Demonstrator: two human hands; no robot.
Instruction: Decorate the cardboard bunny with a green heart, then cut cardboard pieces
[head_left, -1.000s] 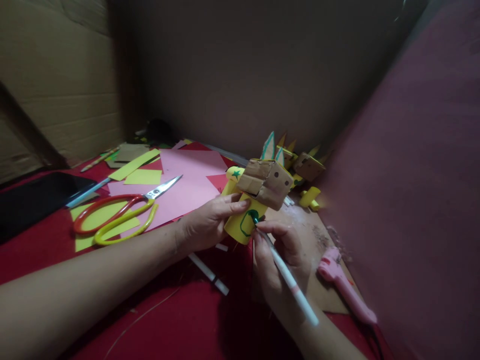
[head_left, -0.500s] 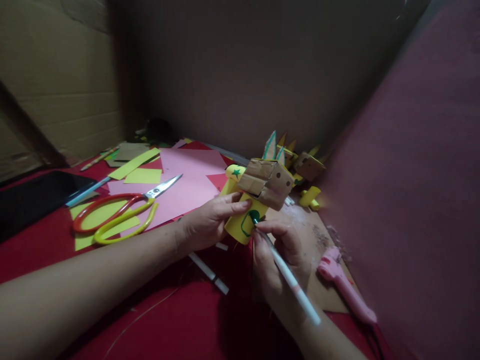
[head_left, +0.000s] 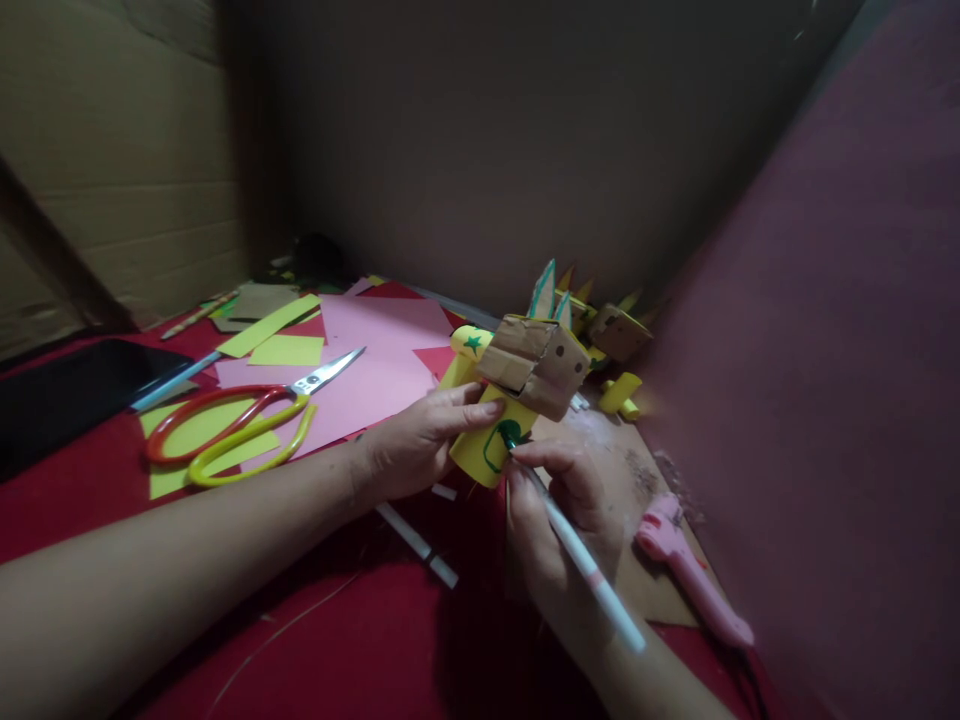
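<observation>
A paper craft figure [head_left: 480,455] has a yellow tube body, a brown cardboard box head [head_left: 529,362] with dark dots, and pointed ears [head_left: 544,290] edged in green. My left hand [head_left: 431,440] is closed around the yellow body from the left, thumb on its front. My right hand [head_left: 566,510] pinches a white felt-tip pen [head_left: 585,565]. The pen's tip touches the body inside a green outline, where a patch is coloured dark green. A green star marks a yellow rolled arm beside the head.
Scissors [head_left: 247,430] with red and yellow handles lie at left on yellow paper, near pink sheets [head_left: 382,340] and a black flat object [head_left: 67,400]. A pink glue gun [head_left: 690,570] rests at right on cardboard [head_left: 600,450]. Similar cardboard figures [head_left: 619,330] stand behind.
The pen has shifted very slightly, and the figure's head and ears have tilted a touch. Both hands keep their hold.
</observation>
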